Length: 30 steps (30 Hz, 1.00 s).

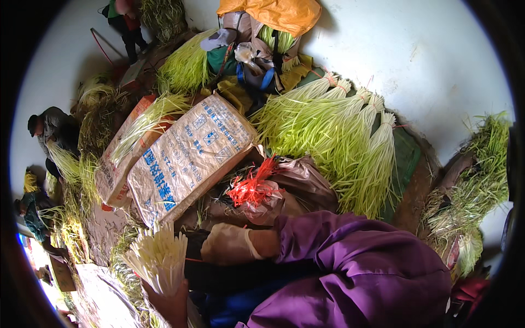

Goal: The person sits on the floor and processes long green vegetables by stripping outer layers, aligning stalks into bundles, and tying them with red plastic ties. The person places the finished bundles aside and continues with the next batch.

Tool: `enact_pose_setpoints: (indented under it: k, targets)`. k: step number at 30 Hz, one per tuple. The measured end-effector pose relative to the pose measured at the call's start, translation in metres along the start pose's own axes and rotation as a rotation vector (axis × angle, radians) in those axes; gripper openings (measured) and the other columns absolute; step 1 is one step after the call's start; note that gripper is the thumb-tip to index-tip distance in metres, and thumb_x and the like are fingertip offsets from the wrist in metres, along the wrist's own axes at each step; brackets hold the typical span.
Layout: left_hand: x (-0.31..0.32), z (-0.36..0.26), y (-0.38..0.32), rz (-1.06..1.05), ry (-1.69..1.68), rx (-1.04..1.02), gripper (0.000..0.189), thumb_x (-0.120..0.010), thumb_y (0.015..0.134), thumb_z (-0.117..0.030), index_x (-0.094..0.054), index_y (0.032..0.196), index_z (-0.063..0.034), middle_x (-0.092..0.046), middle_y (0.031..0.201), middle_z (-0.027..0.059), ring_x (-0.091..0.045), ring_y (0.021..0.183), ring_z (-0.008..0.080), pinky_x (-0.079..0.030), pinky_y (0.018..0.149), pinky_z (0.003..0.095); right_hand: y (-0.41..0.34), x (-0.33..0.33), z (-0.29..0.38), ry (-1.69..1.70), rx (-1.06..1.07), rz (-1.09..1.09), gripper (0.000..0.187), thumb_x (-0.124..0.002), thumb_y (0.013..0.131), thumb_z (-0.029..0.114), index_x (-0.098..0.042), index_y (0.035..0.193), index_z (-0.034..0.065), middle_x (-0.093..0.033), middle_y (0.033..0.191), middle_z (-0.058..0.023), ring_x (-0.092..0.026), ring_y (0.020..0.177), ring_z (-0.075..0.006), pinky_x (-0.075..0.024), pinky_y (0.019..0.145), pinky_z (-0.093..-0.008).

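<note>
My left hand (170, 301), at the bottom left, grips a bundle of pale garlic chives (158, 256) just below its cut ends. My right hand (229, 246), in a whitish glove under a purple sleeve, is closed to the right of the bundle. A thin red string (193, 260) runs from the bundle side to this hand; its fingertips are hidden. Beyond the gloved hand lies a heap of red ties (256, 184) on crumpled plastic. A printed woven sack (190, 158) lies ahead, with loose pale stalks (143, 123) on another sack beside it.
Tied chive bundles (365, 143) lie in a row on green sheeting (406, 160) by the white wall. Bags (256, 65) and an orange sack (272, 14) stand at the top. Three people are at the left. More greens (471, 176) are piled at the right.
</note>
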State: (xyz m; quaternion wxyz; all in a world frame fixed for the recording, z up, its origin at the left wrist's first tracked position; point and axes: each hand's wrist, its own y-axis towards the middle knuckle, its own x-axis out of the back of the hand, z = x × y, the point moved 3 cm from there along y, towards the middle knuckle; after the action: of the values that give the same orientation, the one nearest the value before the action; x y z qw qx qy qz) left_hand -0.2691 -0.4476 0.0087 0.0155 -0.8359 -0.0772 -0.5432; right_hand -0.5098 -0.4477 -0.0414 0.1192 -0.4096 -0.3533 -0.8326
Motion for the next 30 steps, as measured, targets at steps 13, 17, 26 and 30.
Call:
enact_pose_setpoints:
  k: [13, 17, 26, 30]
  targets:
    - [0.006, -0.019, -0.006, -0.021, -0.025, -0.037, 0.105, -0.084, 0.059, -0.024, -0.025, 0.142, 0.0037, -0.044, 0.132, 0.0277, -0.043, 0.123, 0.0392, -0.034, 0.104, 0.0436, 0.028, 0.011, 0.066, 1.009, -0.223, 0.253, 0.017, -0.055, 0.088, 0.02, -0.056, 0.08, 0.0048, -0.062, 0.075, -0.0066, -0.063, 0.059, -0.0203, -0.049, 0.059, -0.0317]
    - [0.004, -0.023, -0.007, -0.001, -0.206, -0.034, 0.094, -0.077, 0.069, -0.022, -0.024, 0.142, 0.0048, -0.044, 0.133, 0.0272, -0.046, 0.122, 0.0368, -0.036, 0.102, 0.0416, 0.034, 0.016, 0.068, 0.998, -0.303, 0.254, 0.021, -0.054, 0.09, 0.022, -0.056, 0.079, 0.003, -0.061, 0.072, -0.0096, -0.063, 0.062, -0.0228, -0.0488, 0.062, -0.0337]
    - [0.004, -0.036, -0.018, 0.062, -0.302, -0.14, 0.109, -0.083, 0.064, -0.035, -0.02, 0.145, 0.0012, -0.051, 0.128, 0.0237, -0.053, 0.115, 0.0325, -0.044, 0.094, 0.0409, 0.039, 0.026, 0.075, 1.017, -0.401, 0.326, 0.023, -0.051, 0.09, 0.021, -0.056, 0.075, 0.0038, -0.064, 0.067, -0.0053, -0.059, 0.052, -0.0178, -0.0479, 0.053, -0.032]
    - [0.016, -0.079, -0.033, -0.008, -0.285, -0.317, 0.098, -0.083, 0.064, -0.032, -0.029, 0.139, 0.0013, -0.058, 0.117, 0.0225, -0.058, 0.105, 0.0327, -0.047, 0.087, 0.042, 0.04, 0.023, 0.078, 1.045, -0.37, 0.353, 0.02, -0.052, 0.09, 0.018, -0.06, 0.078, 0.0042, -0.066, 0.066, -0.0051, -0.061, 0.049, -0.0147, -0.049, 0.05, -0.0299]
